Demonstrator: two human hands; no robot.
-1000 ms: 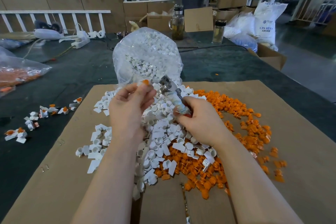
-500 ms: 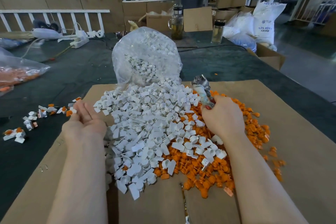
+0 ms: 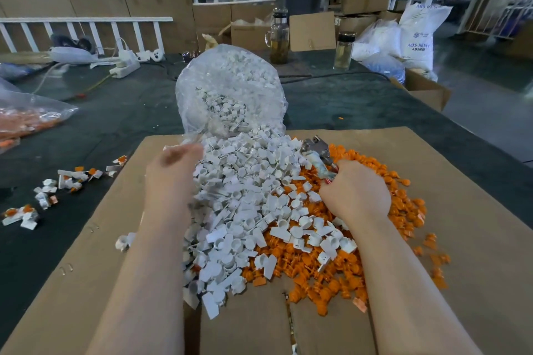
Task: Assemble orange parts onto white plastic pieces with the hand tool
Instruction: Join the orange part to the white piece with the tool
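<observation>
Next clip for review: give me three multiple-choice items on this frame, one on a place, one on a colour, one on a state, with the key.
1. Where do the finished pieces lie?
A. On the dark table left of the cardboard
B. Inside the clear bag
C. On the orange heap

2. What colour are the loose parts around the right hand?
A. Blue
B. Orange
C. Green

3. What is the right hand doing?
A. Lying flat and empty
B. Holding the hand tool
C. Lifting a bottle

Key: 1 A, the small row of white-and-orange pieces sits on the table past the cardboard's left edge. 2 B, the heap under and right of that hand is orange. 3 B, its grip is closed round the tool's handle, metal head sticking out.
</observation>
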